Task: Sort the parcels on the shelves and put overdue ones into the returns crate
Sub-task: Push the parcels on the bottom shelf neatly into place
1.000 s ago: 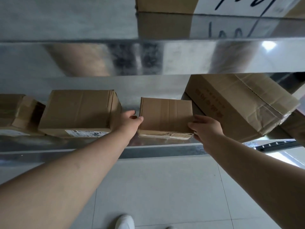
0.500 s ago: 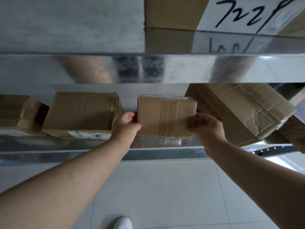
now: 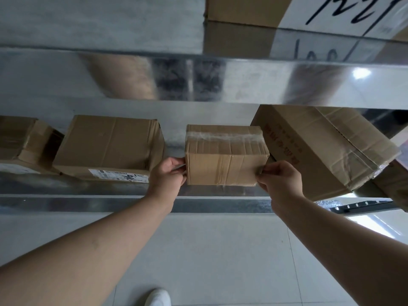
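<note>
A small cardboard parcel (image 3: 226,157), wrapped across its top with clear tape, is held at the front edge of the lower metal shelf (image 3: 88,191), between two other boxes. It is gripped from both sides: the left hand (image 3: 167,173) is curled against its left edge, with the fingers wrapped round the corner, and the right hand (image 3: 279,178) is closed on its lower right corner, thumb and fingers pinching the cardboard. Whether the parcel's base is resting on the shelf or is raised just above it cannot be told.

Just to the left, a wider brown box (image 3: 108,146) is seen standing on the same shelf, with a white printed label (image 3: 119,174) and black handwriting on its front face. Further left, at the frame edge, a box with open flaps (image 3: 24,140) is partly visible. To the right of the held parcel, a large box (image 3: 320,149) with red printing on its side is seen tilted, its far end sealed with clear tape.

Above, the shiny front of an upper shelf (image 3: 242,82) is shown, and on it a box with a white label bearing large black handwritten figures (image 3: 344,12). Below the shelves, pale floor tiles (image 3: 209,250) and the toe of a white shoe (image 3: 157,297) are visible.
</note>
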`<state>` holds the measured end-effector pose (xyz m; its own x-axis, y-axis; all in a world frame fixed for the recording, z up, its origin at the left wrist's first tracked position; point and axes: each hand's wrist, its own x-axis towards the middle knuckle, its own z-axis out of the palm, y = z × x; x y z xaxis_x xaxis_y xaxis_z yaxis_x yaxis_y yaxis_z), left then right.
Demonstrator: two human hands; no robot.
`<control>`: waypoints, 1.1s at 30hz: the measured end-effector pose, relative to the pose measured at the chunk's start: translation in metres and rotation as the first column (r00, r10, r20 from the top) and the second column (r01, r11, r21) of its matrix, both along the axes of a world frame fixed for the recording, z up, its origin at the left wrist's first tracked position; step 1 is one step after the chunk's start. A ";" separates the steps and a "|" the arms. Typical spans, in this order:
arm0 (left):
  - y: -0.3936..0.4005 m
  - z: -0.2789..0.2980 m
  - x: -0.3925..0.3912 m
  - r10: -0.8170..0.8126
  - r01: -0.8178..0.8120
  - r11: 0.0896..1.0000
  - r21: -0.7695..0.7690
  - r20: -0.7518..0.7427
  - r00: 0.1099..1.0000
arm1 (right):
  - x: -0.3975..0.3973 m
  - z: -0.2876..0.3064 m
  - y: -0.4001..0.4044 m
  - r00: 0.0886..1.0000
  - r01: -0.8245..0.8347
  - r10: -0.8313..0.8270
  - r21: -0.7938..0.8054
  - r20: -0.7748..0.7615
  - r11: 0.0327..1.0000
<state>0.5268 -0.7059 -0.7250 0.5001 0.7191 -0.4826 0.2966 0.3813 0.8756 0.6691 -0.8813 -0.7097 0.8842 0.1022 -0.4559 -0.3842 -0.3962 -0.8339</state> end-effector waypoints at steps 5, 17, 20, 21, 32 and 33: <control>-0.003 -0.007 -0.003 0.027 -0.028 0.998 -0.049 -0.011 1.000 | -0.006 -0.008 -0.005 0.999 -0.018 0.016 -0.059 -0.032 0.998; 0.011 0.004 0.001 0.036 -0.046 0.996 -0.073 -0.134 0.990 | -0.008 0.000 -0.012 0.990 0.017 -0.015 0.015 -0.143 1.000; 0.018 0.020 0.005 0.009 -0.017 0.997 -0.076 -0.105 0.994 | 0.001 0.010 -0.011 0.986 0.074 -0.068 0.030 -0.151 0.997; 0.021 0.024 0.007 -0.016 0.006 0.997 -0.080 -0.119 0.993 | 0.005 0.013 -0.010 0.985 0.088 -0.083 0.028 -0.150 0.996; 0.020 0.023 0.008 -0.199 0.181 0.978 -0.099 -0.221 0.955 | 0.006 0.018 0.000 0.972 -0.003 0.020 0.075 -0.234 0.997; 0.018 0.023 0.007 -0.203 0.185 0.978 -0.098 -0.222 0.954 | 0.005 0.018 -0.001 0.972 -0.016 0.033 0.076 -0.232 0.997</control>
